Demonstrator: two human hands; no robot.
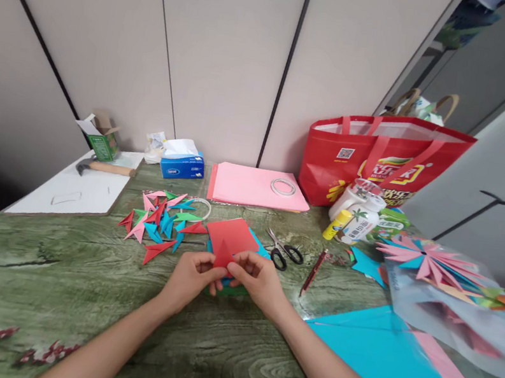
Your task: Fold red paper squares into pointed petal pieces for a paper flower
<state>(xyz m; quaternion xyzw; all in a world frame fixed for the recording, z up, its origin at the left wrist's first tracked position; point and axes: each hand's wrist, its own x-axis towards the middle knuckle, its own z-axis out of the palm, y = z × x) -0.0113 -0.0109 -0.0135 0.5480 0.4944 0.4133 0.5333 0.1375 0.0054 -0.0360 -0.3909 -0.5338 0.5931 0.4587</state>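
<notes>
A small folded piece of red paper (224,255) is held up between both hands, its tip pointing away from me. My left hand (192,276) pinches its lower left edge, and my right hand (259,278) pinches the lower right, the thumbs almost touching. Just behind it lies a stack of coloured paper with a red sheet (238,233) on top and blue and green showing beneath. To the left is a heap of folded paper pieces (155,221) in red, pink, blue and green. Black-handled scissors (281,251) and a dark red pencil (315,272) rest on the right.
Pink sheets (248,185) with a tape roll lie at the back, beside a blue tissue box (182,167). A hammer (105,168) rests on a white board at left. At right are a red bag (335,158), a glue stick (337,224) and blue paper (383,359).
</notes>
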